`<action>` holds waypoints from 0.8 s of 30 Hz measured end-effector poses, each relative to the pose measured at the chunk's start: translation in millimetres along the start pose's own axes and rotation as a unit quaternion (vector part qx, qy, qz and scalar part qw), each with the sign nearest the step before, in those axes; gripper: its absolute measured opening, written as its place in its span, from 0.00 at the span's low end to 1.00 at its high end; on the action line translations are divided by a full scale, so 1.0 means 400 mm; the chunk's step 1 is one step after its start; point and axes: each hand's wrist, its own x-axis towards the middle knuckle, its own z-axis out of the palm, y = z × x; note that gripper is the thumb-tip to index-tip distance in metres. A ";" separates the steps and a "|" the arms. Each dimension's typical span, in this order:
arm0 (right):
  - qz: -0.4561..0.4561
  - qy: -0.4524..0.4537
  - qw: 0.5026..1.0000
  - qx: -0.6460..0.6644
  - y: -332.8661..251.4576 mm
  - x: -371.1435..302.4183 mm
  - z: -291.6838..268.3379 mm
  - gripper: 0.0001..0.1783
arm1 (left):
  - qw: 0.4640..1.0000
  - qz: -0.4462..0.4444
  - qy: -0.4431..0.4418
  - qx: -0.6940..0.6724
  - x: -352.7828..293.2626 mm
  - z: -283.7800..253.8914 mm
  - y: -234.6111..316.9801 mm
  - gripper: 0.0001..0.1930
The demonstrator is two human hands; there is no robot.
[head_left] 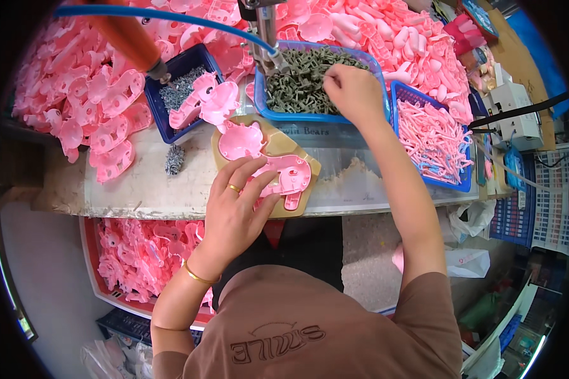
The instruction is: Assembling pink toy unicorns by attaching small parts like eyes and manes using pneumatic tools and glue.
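A pink plastic toy half-shell [292, 172], its hollow side up, lies in a tan fixture block [311, 165] at the table's front edge. My left hand [237, 199], with a ring and a bangle, rests over its left part, fingers apart. Up and to the right, my right hand [355, 91] is at the right side of a blue tub [297, 115] of small dark grey-green plastic parts [297, 85]. Its fingers are curled together over the pile; what they hold, if anything, is hidden. Another pink shell piece [212, 100] leans on a dark blue bin [171, 129] of metal screws.
An orange power screwdriver [129, 41] and a metal tool head [267, 38] with a blue hose hang above the table. Pink shells [76, 82] heap up behind. A blue basket [446, 182] holds thin pink parts. Below the table, a red crate [95, 259] holds more shells.
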 end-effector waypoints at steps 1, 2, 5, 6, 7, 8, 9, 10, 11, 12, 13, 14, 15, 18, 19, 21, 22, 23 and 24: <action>0.030 -0.004 0.998 0.054 0.004 -0.005 -0.020 0.10 | 1.000 0.001 -0.001 -0.003 0.000 -0.002 0.000 0.18; 0.061 -0.009 0.992 0.107 0.013 -0.008 -0.036 0.09 | 1.000 0.001 -0.001 -0.005 0.002 -0.002 -0.001 0.18; 0.170 -0.110 0.927 0.317 0.002 -0.026 -0.097 0.09 | 0.998 -0.010 0.015 -0.067 0.021 0.000 -0.004 0.17; 0.238 -0.151 0.857 0.432 -0.010 -0.042 -0.118 0.09 | 0.997 -0.005 0.025 -0.068 0.033 0.002 -0.003 0.18; 0.242 -0.177 0.840 0.452 -0.013 -0.058 -0.126 0.09 | 0.997 -0.001 0.033 -0.068 0.045 0.004 -0.001 0.19; 0.245 -0.174 0.841 0.450 -0.026 -0.075 -0.138 0.09 | 0.997 0.002 0.031 -0.071 0.062 0.007 0.005 0.19; 0.266 -0.211 0.828 0.446 -0.057 -0.089 -0.155 0.10 | 0.997 0.023 0.057 -0.040 0.080 0.007 0.016 0.20; 0.288 -0.245 0.814 0.441 -0.083 -0.105 -0.166 0.10 | 0.995 0.046 0.083 -0.010 0.092 0.012 0.023 0.21; 0.274 -0.282 0.803 0.448 -0.105 -0.119 -0.166 0.10 | 0.995 0.050 0.080 -0.015 0.098 0.017 0.025 0.21; 0.261 -0.317 0.790 0.455 -0.127 -0.132 -0.167 0.11 | 0.996 0.071 0.055 -0.004 0.104 0.021 0.025 0.22; 0.254 -0.331 0.775 0.475 -0.140 -0.151 -0.162 0.11 | 0.995 0.094 0.029 0.006 0.112 0.027 0.025 0.23; 0.247 -0.344 0.759 0.495 -0.147 -0.170 -0.158 0.11 | 0.994 0.102 0.027 -0.002 0.110 0.033 0.016 0.23; 0.251 -0.364 0.734 0.516 -0.152 -0.182 -0.160 0.11 | 0.993 0.115 0.018 -0.011 0.101 0.035 0.001 0.23; 0.231 -0.383 0.698 0.559 -0.129 -0.207 -0.187 0.12 | 0.992 0.118 0.006 -0.033 0.082 0.037 0.004 0.21; 0.233 -0.381 0.699 0.558 -0.106 -0.212 -0.199 0.12 | 0.994 0.103 0.014 -0.043 0.078 0.039 0.002 0.18; 0.215 -0.292 0.812 0.458 -0.018 -0.215 -0.228 0.15 | 0.995 0.084 0.022 -0.051 0.062 0.043 0.002 0.15; 0.214 -0.194 0.883 0.369 0.050 -0.218 -0.228 0.13 | 0.994 -0.005 0.021 -0.111 0.051 0.040 0.008 0.13; 0.211 -0.091 0.935 0.270 0.131 -0.226 -0.226 0.11 | 0.981 -0.091 0.018 -0.172 0.046 0.040 0.014 0.10; 0.185 -0.039 0.979 0.076 0.207 -0.234 -0.232 0.10 | 0.981 -0.091 0.018 -0.172 0.045 0.036 0.019 0.10</action>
